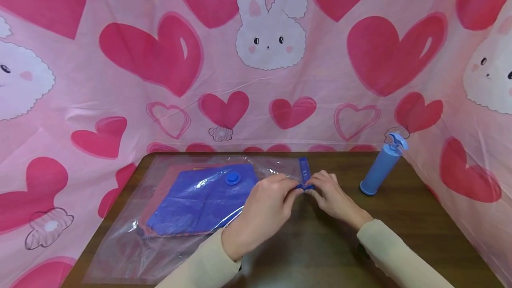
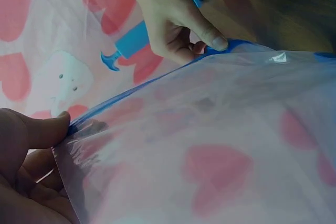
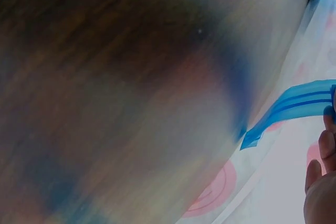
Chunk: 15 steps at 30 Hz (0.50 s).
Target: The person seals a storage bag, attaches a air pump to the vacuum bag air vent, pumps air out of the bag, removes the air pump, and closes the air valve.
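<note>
A large clear plastic storage bag (image 1: 120, 259) lies on the table with a folded blue item (image 1: 192, 201) and a pink one (image 1: 166, 186) inside. A round blue valve (image 1: 233, 178) sits on top. At its right end runs a blue zip strip (image 1: 304, 168). My left hand (image 1: 272, 199) pinches that strip between thumb and fingers. Close beside it, my right hand (image 1: 330, 192) pinches the strip too. In the left wrist view the strip stretches between my left hand (image 2: 31, 156) and right hand (image 2: 181, 22). The right wrist view shows the strip (image 3: 294, 98) bending beside fingers; much else is blurred.
A blue hand pump (image 1: 382, 168) with a T-shaped handle stands on the right of the brown wooden table (image 1: 340, 252). Pink cloth (image 1: 272, 79) with hearts and rabbits hangs around the back and sides.
</note>
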Motion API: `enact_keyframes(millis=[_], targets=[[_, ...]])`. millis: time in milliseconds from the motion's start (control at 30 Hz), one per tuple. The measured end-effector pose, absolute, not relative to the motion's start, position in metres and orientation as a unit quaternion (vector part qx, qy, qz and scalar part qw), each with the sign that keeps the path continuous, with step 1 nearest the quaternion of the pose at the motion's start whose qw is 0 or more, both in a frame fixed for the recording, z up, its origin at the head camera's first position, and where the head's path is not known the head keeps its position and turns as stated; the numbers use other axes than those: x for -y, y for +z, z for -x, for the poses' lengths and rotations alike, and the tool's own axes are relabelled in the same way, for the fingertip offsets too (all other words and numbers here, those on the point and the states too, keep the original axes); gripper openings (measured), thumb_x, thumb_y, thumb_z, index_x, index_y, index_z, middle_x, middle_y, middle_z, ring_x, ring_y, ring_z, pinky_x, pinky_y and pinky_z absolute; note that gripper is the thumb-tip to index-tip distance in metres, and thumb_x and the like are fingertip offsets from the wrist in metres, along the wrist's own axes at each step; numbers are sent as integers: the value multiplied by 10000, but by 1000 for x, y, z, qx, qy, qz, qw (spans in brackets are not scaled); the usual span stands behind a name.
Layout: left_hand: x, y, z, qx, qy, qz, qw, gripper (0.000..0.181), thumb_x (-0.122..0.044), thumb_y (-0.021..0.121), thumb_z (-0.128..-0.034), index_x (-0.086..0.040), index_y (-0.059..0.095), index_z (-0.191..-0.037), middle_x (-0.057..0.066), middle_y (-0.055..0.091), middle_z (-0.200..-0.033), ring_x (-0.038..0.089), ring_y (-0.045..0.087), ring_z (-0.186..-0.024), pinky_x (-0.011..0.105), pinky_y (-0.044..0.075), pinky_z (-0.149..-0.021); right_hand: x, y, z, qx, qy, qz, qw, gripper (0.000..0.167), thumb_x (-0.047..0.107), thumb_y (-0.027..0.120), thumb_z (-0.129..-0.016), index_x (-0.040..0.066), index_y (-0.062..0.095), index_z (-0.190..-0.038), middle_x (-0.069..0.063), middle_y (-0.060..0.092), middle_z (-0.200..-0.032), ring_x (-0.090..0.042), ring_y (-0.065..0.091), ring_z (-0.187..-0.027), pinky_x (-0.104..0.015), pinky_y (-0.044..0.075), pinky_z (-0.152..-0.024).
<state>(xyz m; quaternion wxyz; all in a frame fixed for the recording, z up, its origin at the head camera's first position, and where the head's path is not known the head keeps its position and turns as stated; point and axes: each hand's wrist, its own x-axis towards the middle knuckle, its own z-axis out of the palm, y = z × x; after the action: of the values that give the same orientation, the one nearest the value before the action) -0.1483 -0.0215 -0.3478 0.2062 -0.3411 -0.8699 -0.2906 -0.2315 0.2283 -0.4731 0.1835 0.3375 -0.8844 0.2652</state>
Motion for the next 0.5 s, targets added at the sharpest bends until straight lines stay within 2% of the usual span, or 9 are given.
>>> enact_keyframes(millis=[300, 500], targets=[[19, -351, 146, 857, -293, 351, 239, 85, -100, 804, -937, -84, 820, -1018, 5, 749, -908, 145, 725, -826, 257, 589, -793, -228, -472, 230, 882, 261, -339, 197, 203, 27, 860, -855, 99, 758, -1015, 41, 676, -978, -169, 530, -955, -448, 382, -861], [19, -355, 146, 842, -301, 363, 263, 33, -55, 810, -918, -84, 820, -928, 7, 706, -798, 160, 700, -724, 273, 578, -692, -227, -472, 236, 875, 263, -350, 207, 204, 2, 868, -834, 65, 761, -994, 14, 675, -968, -186, 532, -950, -444, 386, -850]])
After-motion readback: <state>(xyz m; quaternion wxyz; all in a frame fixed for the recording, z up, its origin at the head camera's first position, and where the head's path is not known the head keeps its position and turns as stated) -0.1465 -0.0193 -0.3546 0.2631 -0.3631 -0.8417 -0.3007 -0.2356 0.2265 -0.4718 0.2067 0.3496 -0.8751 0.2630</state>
